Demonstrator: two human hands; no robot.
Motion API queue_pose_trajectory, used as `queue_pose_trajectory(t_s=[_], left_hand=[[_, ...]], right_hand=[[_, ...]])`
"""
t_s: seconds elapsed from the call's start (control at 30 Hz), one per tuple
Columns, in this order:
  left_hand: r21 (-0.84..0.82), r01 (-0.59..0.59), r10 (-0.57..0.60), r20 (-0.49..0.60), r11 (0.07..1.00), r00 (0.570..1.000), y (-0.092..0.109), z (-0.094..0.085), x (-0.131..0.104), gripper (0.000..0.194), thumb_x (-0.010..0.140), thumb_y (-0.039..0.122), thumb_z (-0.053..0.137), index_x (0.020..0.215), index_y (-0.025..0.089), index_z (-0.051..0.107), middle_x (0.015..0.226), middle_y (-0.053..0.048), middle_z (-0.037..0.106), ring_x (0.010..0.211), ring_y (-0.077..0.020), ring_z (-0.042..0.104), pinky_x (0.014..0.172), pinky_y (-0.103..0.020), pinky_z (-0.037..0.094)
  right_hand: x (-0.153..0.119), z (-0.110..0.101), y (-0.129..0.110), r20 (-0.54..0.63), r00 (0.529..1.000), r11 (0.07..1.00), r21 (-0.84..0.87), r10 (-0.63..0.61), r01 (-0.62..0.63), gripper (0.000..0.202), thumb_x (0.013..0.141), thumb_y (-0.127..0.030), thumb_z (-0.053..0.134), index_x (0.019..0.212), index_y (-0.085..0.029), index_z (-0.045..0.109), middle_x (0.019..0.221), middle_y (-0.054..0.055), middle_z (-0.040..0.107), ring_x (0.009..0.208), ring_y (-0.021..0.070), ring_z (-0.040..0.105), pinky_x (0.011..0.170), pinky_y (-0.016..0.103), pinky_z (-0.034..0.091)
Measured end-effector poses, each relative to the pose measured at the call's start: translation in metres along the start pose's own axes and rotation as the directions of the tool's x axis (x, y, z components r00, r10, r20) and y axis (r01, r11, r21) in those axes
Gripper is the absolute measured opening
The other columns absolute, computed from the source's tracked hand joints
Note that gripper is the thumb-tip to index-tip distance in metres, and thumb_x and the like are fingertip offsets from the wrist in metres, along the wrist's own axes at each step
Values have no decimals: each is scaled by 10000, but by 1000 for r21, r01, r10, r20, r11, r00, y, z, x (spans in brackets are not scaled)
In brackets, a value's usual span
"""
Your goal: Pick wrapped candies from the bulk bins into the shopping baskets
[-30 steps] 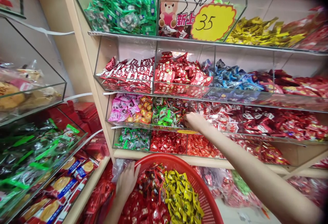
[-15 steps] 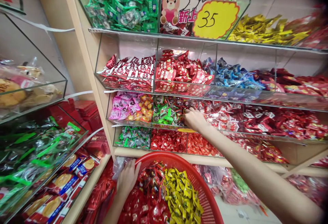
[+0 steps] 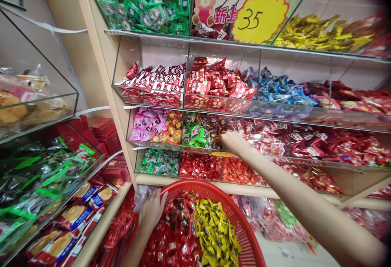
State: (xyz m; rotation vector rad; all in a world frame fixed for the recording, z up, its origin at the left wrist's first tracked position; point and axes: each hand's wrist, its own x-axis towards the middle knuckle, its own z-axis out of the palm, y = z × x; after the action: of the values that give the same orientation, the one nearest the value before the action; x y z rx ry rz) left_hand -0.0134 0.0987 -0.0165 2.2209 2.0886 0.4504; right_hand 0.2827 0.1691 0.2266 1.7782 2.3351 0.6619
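My left hand [image 3: 152, 209] is closed over the left rim of a round red plastic basket [image 3: 248, 227]. Yellow-wrapped candies [image 3: 217, 234] fill the basket's right side, and red-wrapped candies [image 3: 172, 247] lie on the left. Reaching across to the shelf, my right hand [image 3: 233, 142] is inside a glass bin, its fingers curled down among dark-wrapped candies [image 3: 220, 123]. Those fingertips are partly hidden, so what they pinch cannot be made out. Green-and-dark candies [image 3: 198, 134] sit just left of that hand, with red-and-white ones [image 3: 264, 138] to its right.
A glass ledge [image 3: 302, 122] runs above my right hand. Higher bins hold red packets [image 3: 218, 82] and blue packets [image 3: 282, 90]. A yellow price tag [image 3: 259, 19] hangs at the top. Wrapped biscuits [image 3: 73, 217] line a shelf at left. Bagged goods [image 3: 282, 222] lie low on the right.
The view has shifted slightly. My right hand stays at the same bin with only a small shift of its fingers, and my left hand keeps its place on the basket rim.
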Motion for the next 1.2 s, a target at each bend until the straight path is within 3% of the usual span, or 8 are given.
queue_pose_trajectory(t_s=[0.7,0.93,1.2], left_hand=[[-15,8,-8,3,1000,1000,-2,5,1,520,870,473,141,1088,165,499,1069,-95,605,912,-197,594,709,-286,443],[-18,10,-9,5,1000,1000,0,0,0,500,874,463,155,1085,167,499,1054,-91,606,906,-176,591,712,-262,435],[-1,-4,4,-7,1000,1000,-1,2,0,508,874,468,139,1075,165,494,1047,-94,605,885,-178,597,689,-263,438]], right_hand=[[2,-1,14,-56,998,999,44,19,-17,239,835,-94,370,877,-132,602,920,124,600,864,184,568,660,237,397],[1,-1,4,-20,998,997,54,64,-63,262,882,-199,322,947,-157,573,929,121,614,862,194,588,648,244,406],[-6,2,-2,-33,991,991,12,132,-132,244,843,-116,345,954,-131,562,914,136,612,865,209,595,668,258,414]])
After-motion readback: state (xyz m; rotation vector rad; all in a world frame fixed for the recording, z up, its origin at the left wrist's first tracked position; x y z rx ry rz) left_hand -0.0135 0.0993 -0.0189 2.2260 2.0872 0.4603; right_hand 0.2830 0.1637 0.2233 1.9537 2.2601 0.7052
